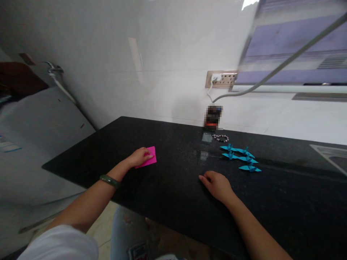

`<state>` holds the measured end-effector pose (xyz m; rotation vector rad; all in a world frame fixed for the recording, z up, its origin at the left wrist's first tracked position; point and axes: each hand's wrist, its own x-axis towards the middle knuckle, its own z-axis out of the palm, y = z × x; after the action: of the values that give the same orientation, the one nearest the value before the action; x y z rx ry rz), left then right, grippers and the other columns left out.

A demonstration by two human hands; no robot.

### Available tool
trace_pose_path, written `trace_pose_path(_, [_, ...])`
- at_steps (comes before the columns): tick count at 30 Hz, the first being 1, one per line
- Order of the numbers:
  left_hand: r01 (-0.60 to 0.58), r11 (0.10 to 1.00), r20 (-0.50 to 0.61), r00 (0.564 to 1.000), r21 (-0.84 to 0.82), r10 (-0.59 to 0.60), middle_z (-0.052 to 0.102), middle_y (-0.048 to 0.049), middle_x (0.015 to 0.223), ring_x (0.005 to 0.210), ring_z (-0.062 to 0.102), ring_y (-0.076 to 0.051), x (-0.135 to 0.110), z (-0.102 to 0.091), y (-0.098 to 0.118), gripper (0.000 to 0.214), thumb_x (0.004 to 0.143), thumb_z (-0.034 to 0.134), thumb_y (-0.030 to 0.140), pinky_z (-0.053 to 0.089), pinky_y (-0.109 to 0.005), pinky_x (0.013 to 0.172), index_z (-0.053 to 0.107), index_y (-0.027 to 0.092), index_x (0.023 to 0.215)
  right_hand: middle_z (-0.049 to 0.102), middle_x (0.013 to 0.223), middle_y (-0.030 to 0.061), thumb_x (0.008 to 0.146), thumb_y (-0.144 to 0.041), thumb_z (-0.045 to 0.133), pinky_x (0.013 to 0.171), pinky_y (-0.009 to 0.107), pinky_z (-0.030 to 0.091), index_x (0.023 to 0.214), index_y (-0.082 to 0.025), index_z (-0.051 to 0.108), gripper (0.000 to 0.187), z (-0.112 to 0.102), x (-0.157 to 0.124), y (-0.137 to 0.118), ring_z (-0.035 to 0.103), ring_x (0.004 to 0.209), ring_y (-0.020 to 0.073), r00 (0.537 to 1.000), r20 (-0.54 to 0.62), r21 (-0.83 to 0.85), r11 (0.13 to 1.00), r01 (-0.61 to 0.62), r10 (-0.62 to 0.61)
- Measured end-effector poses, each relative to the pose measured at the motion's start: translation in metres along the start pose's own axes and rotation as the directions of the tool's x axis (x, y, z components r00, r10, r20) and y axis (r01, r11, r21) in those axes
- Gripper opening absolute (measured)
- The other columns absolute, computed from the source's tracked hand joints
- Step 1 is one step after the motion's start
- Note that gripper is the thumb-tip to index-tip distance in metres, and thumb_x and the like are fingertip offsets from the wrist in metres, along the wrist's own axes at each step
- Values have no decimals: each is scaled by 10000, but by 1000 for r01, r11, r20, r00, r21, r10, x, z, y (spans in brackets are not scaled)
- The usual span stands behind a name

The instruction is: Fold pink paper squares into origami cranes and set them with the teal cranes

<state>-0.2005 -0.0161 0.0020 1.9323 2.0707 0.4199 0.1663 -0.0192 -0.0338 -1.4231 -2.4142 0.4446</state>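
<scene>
My left hand (139, 157) lies on a pink sheet of paper (150, 157) on the black countertop (168, 195), fingers curled and pressing on the sheet. A green bangle (109, 180) circles that wrist. My right hand (217, 185) rests on the bare counter near the middle, fingers loosely curled under with nothing visible in them. Three blue folded paper cranes (240, 157) sit in a group to the right, beyond my right hand.
A bead bracelet (220, 138) and a small dark object (213, 117) sit by the wall. A wall socket (221, 79) holds a white plug and cable. A sink edge (329, 155) shows at the right. The counter's left corner ends near a grey surface.
</scene>
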Motion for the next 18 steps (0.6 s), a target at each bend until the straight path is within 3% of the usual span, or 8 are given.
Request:
trace_pose_path(6, [122,971,-8,992,-205,-126,573,-30,551,578,537,-171,-8,-9,3,279,602,586,433,376,-255,527,594,157,560,577,652,6,828,-415,393,526,223,258,615,-187,546,347,-1,0,-1,498,587,107,1000,-8,11,1000,-12,12])
trace_pose_path(12, [225,892,-17,968,-393,-252,528,-7,478,478,502,-143,-11,-7,8,320,561,623,452,349,-235,441,588,134,573,587,663,12,830,-414,394,540,222,276,628,-183,559,348,-3,0,-3,510,602,110,1000,0,21,1000,-22,22])
trace_pose_path(18, [250,878,-62,952,-408,-299,547,-15,484,494,516,-156,-7,-6,5,319,551,640,445,349,-237,435,605,130,588,593,680,24,829,-415,394,554,222,293,637,-177,568,352,-6,0,-6,522,620,117,999,12,24,999,-38,38])
